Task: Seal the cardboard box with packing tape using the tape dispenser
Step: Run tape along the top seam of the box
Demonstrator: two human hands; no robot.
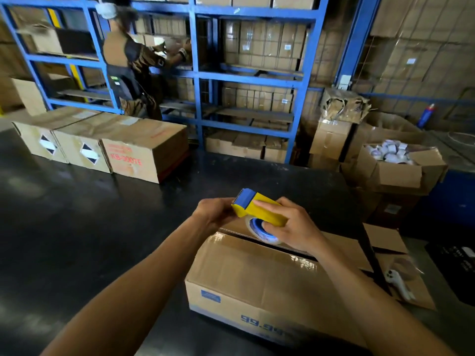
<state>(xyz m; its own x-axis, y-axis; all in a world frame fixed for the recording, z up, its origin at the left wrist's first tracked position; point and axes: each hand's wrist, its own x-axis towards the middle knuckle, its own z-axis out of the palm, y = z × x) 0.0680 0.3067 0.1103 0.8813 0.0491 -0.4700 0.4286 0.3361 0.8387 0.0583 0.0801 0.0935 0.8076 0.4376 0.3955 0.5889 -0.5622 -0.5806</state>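
A brown cardboard box (254, 276) with blue print lies on the black table (90, 227) in front of me, a dark gap showing between its top flaps. Glossy tape covers part of the near flap. My right hand (295, 224) grips a yellow and blue tape dispenser (259, 210) holding a clear tape roll, just above the box's far edge. My left hand (216, 210) holds the dispenser's blue front end, its fingers curled around it.
Three sealed boxes (102, 147) stand in a row at the table's far left. A person (133, 65) works at blue shelving (195, 73) behind. Open cartons (401, 168) sit at the right. A white tool (398, 281) lies on flat cardboard beside my box.
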